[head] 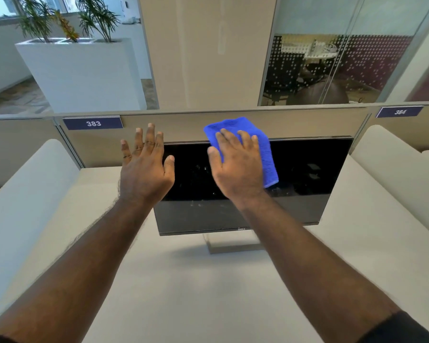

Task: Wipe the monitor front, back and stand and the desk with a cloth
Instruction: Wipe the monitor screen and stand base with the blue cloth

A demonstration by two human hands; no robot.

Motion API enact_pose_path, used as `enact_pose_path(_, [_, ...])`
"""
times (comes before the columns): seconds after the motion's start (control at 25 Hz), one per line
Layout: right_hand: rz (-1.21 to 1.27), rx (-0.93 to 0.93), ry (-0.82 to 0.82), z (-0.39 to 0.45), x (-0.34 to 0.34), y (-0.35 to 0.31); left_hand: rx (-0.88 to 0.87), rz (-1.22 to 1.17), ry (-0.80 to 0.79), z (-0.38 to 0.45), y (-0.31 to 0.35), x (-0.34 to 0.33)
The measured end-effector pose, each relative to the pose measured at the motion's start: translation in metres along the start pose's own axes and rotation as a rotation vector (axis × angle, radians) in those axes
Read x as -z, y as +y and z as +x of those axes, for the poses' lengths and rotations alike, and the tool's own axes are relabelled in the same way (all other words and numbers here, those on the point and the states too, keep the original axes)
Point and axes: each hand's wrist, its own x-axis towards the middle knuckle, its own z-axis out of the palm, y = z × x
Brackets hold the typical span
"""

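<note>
Right hand (237, 167) presses blue cloth (248, 144) flat-fingered at the Dell monitor's (307, 174) twelve o'clock edge, left hand (144, 167) spread, gripping nothing; unbraced, the screen may tip backward.

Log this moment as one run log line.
right hand presses blue cloth on monitor front | left hand open | stand, desk untouched

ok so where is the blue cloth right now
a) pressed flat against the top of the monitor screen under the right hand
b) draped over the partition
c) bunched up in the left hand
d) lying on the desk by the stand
a: the right hand lies with flat fingers on the blue cloth against the upper part of the monitor screen, while the left hand is open and holds nothing.
</note>
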Motion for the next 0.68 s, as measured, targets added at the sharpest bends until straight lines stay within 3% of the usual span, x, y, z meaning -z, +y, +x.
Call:
enact_pose_path(0.12, [0.008,0.076,-0.050,-0.002,-0.004,-0.013,-0.012,-0.039,-0.008,0.002,0.014,-0.003])
enact_pose_path(0.28, [-0.058,0.116,-0.041,0.000,0.006,0.029,-0.018,-0.068,-0.018,0.006,0.028,-0.006])
enact_pose_path(0.48, [-0.213,0.021,0.021,0.001,0.033,0.129,-0.026,-0.085,-0.040,0.005,0.039,-0.007])
enact_pose_path(0.68, [-0.025,-0.102,0.060,0.001,0.043,0.153,-0.038,-0.082,-0.053,0.004,0.053,-0.008])
